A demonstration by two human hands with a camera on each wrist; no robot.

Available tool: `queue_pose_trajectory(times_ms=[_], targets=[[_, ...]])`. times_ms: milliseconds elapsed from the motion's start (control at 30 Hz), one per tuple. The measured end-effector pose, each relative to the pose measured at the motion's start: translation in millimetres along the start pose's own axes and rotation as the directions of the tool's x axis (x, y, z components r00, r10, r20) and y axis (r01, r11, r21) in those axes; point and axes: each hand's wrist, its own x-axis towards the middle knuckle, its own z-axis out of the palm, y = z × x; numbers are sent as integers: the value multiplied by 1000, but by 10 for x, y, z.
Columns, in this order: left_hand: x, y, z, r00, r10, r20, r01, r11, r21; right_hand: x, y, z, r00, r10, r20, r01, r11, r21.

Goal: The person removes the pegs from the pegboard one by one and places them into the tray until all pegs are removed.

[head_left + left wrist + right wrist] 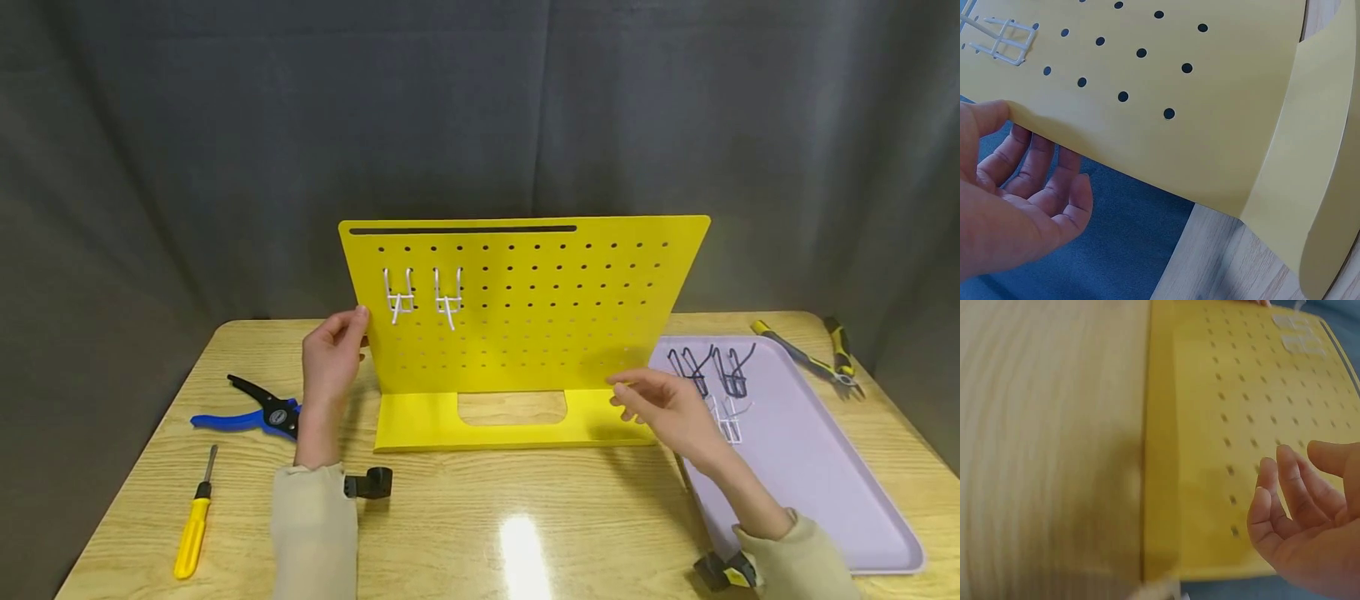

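A yellow pegboard [525, 333] stands upright on its bent base. Two white wire hooks [448, 300] hang side by side in its upper left holes. My left hand [333, 358] grips the board's left edge, thumb in front and fingers curled behind, as the left wrist view shows. In front of the board's lower right part is my right hand [671, 412], its fingers loosely bent with nothing held. Beyond that hand, several black wire hooks [731, 373] and white wire hooks [727, 421] lie in a lilac tray [817, 500].
Blue-handled pliers [258, 415] and a yellow screwdriver [195, 529] lie at the left of the wooden table [450, 517]. Behind the tray are yellow-and-black pliers [806, 358] and another yellow-and-black tool [840, 346]. A dark curtain [465, 108] hangs at the back.
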Motion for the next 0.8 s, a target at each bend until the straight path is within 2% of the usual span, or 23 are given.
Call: queue_pose_trajectory(times_ms=[100, 300, 467, 600, 800], targets=[[-6, 1, 4, 1000, 6, -1, -6, 1000, 7, 52, -53, 186, 999, -32, 38, 31, 999, 24], [-17, 5, -4, 1000, 15, -8, -15, 1000, 8, 235, -241, 467, 994, -92, 58, 88, 994, 64], [-25, 6, -5, 1000, 1, -9, -1, 1000, 8, 361, -483, 645, 989, -131, 66, 128, 990, 56], [-30, 0, -16, 1000, 0, -20, 0, 1000, 9, 446, -702, 762, 985, -159, 70, 151, 983, 108], [-21, -6, 3, 1000, 15, -16, -15, 1000, 7, 597, -980, 894, 974, -222, 54, 215, 970, 111]])
